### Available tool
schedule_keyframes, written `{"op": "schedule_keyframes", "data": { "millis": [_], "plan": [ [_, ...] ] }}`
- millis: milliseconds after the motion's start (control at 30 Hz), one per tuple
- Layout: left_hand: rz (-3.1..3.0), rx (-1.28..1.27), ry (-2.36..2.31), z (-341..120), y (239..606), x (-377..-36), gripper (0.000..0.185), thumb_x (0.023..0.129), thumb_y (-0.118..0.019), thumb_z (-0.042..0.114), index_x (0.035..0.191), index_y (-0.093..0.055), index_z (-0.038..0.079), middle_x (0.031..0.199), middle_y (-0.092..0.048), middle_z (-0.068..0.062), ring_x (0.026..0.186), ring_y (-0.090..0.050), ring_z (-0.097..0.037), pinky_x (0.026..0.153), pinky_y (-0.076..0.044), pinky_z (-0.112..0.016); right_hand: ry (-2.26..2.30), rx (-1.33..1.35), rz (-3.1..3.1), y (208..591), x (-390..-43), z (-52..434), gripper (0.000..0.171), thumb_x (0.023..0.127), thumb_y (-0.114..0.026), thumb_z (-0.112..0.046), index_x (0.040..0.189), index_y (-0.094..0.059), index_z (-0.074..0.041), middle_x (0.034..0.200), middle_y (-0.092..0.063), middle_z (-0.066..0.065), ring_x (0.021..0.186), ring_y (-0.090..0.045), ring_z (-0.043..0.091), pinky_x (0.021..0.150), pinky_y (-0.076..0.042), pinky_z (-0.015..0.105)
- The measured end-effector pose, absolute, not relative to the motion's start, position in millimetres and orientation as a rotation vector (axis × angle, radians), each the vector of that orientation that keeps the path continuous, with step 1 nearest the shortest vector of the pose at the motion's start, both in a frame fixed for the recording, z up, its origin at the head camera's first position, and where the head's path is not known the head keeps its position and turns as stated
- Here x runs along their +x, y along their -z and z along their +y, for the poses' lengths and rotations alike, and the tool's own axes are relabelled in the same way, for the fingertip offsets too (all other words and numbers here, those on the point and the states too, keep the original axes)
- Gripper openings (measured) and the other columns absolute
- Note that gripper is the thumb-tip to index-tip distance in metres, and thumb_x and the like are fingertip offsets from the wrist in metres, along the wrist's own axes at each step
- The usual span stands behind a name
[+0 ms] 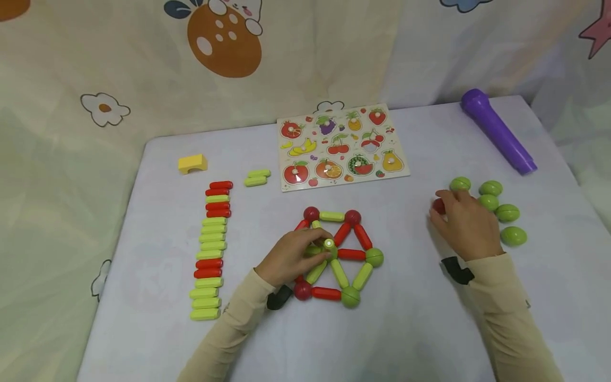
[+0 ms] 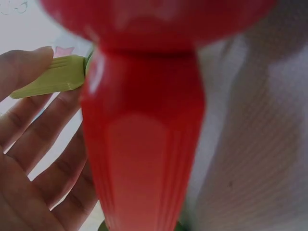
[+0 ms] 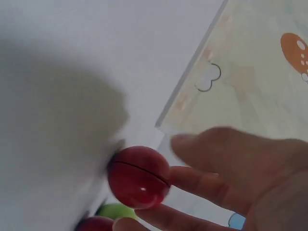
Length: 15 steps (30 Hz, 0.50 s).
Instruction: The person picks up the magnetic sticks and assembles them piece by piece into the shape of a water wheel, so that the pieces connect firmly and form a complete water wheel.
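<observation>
In the head view, my left hand (image 1: 292, 260) pinches a light green magnetic rod (image 2: 53, 77) between thumb and index finger, its end pointing up from the middle ball of a frame of rods and balls. Part of this frame is hidden under the hand; a red rod (image 2: 142, 144) of it looms close in the left wrist view. On the right, my right hand (image 1: 470, 225) reaches around a red ball (image 3: 139, 177). Some fingers touch the ball, while the thumb stands slightly apart from it. Several green balls (image 1: 507, 213) lie beside this hand.
A column of red and green rods (image 1: 209, 282) lies at left, with two loose green rods (image 1: 258, 178) nearby. Farther back are a yellow arch block (image 1: 193, 163), a fruit puzzle board (image 1: 343, 148) and a purple tube (image 1: 498, 131). Another red ball (image 3: 96, 224) shows in the right wrist view.
</observation>
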<state>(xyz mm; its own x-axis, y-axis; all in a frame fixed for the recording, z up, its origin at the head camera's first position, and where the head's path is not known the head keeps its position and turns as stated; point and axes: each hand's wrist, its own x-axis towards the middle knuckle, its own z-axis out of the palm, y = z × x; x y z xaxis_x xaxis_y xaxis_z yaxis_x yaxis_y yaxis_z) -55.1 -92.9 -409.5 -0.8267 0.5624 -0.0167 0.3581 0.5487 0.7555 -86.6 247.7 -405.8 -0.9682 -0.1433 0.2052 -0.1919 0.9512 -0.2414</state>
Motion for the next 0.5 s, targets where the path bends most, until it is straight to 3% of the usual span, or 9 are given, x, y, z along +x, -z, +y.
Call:
{"op": "schedule_keyframes", "data": {
  "millis": [133, 267, 400, 500],
  "plan": [
    [2.536, 0.776, -1.159, -94, 411, -55, 0.027, 0.085, -0.074, 0.019, 0.111, -0.065, 0.016, 0.096, -0.066, 0.009, 0.090, -0.059, -0.005, 0.080, -0.050, -0.024, -0.452, 0.331, -2.994, 409, -85, 243, 0.032, 0.083, -0.068, -0.009, 0.112, -0.061, 0.002, 0.100, -0.058, 0.027, 0.075, -0.059, 0.039, 0.055, -0.049, 0.054],
    [2.536, 0.799, -1.177, -94, 413, -55, 0.027, 0.085, -0.074, 0.019, 0.111, -0.066, 0.016, 0.096, -0.065, 0.010, 0.089, -0.058, -0.004, 0.080, -0.050, -0.023, -0.707, 0.482, -3.012, 407, -83, 221, 0.033, 0.085, -0.070, -0.011, 0.116, -0.062, -0.002, 0.104, -0.060, 0.016, 0.085, -0.061, 0.029, 0.068, -0.053, 0.048],
    [2.532, 0.810, -1.190, -94, 414, -55, 0.026, 0.084, -0.074, 0.019, 0.109, -0.066, 0.017, 0.095, -0.065, 0.011, 0.089, -0.058, -0.004, 0.080, -0.050, -0.023, -1.027, 0.781, -2.826, 394, -75, 189, 0.041, 0.080, -0.077, -0.009, 0.117, -0.061, -0.009, 0.108, -0.063, 0.003, 0.093, -0.060, 0.017, 0.073, -0.055, 0.039],
    [2.531, 0.818, -1.193, -95, 415, -55, 0.027, 0.084, -0.074, 0.019, 0.110, -0.066, 0.017, 0.096, -0.066, 0.010, 0.088, -0.058, -0.003, 0.080, -0.050, -0.023, -1.155, 1.019, -2.640, 383, -68, 164, 0.039, 0.084, -0.075, -0.027, 0.118, -0.062, -0.012, 0.111, -0.063, -0.001, 0.100, -0.057, 0.012, 0.078, -0.053, 0.032]
  ]
}}
